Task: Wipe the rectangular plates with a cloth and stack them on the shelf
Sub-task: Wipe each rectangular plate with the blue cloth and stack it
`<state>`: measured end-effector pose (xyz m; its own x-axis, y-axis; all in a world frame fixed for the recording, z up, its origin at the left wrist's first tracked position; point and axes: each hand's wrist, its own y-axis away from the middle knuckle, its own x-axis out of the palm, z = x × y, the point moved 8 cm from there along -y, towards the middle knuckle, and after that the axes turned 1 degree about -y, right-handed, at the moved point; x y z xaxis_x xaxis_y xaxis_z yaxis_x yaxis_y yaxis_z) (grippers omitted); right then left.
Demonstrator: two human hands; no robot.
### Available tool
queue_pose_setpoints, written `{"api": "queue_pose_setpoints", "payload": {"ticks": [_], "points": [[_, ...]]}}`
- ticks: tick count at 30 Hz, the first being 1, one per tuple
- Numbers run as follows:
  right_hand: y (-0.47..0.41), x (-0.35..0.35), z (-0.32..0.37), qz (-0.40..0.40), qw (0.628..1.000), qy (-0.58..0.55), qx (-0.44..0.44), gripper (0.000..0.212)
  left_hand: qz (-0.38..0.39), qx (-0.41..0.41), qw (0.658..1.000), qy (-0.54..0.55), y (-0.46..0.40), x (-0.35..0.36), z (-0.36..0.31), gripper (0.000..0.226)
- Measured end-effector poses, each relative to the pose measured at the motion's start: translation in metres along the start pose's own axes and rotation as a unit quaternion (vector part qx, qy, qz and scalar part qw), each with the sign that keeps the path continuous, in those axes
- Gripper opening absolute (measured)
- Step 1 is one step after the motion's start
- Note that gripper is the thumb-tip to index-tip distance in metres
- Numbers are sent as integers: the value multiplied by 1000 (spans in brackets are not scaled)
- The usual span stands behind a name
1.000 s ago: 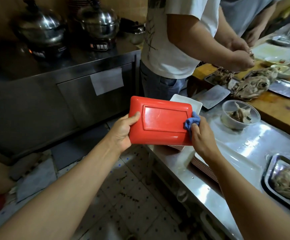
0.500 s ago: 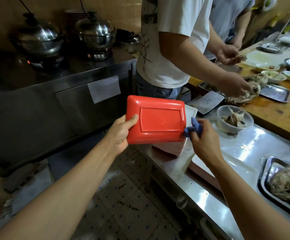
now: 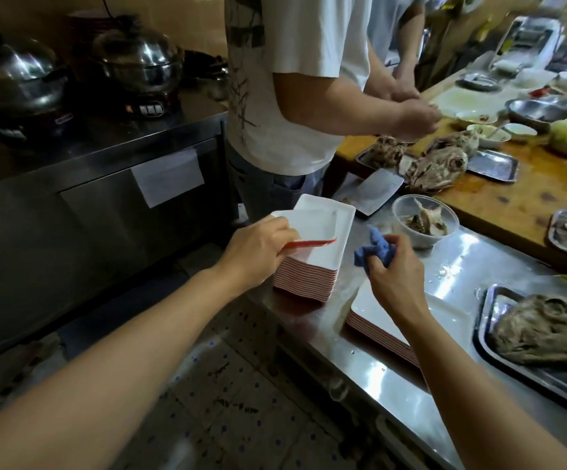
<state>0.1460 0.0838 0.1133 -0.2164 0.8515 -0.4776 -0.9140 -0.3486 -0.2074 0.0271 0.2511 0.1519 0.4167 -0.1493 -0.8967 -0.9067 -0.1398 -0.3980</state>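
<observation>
Plate [image 3: 312,228]: white face, red rim, pinched by left hand [image 3: 258,247] over stack [image 3: 309,276]; right hand [image 3: 394,269] grips cloth [image 3: 373,249].

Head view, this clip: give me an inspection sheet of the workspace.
Surface: steel counter, wet spots.
Job's things: plate tilted over the far plate stack; near plate stack by the counter edge.
Clutter: clear bowl of scraps; metal tray of meat.
Hands: left hand holds the plate; right hand grips the blue cloth.
Cables: cords above the pots, dim.
Surroundings: two people at the wooden table.
</observation>
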Motion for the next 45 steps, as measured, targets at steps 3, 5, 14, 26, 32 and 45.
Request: {"api": "queue_pose_setpoints", "payload": {"ticks": [3,5,14,26,32,45], "points": [[0,-7,-14,-24,1000,6,5,16,33,39,998,-27,-5,21,-3,21],[-1,-11,-23,-31,999,12,13,17,49,58,996,-36,-6,33,-4,21],[-5,-10,-51,-30,997,35,56,17,69,90,993,-20,-11,71,4,17],[-1,-8,-59,-55,994,33,84,19,143,67,987,19,-28,123,40,32],[6,-16,-66,-67,993,71,63,18,183,52,982,-7,-34,142,43,55],[19,-66,-120,-47,986,140,75,29,99,47,988,114,-40,145,-70,43]]}}
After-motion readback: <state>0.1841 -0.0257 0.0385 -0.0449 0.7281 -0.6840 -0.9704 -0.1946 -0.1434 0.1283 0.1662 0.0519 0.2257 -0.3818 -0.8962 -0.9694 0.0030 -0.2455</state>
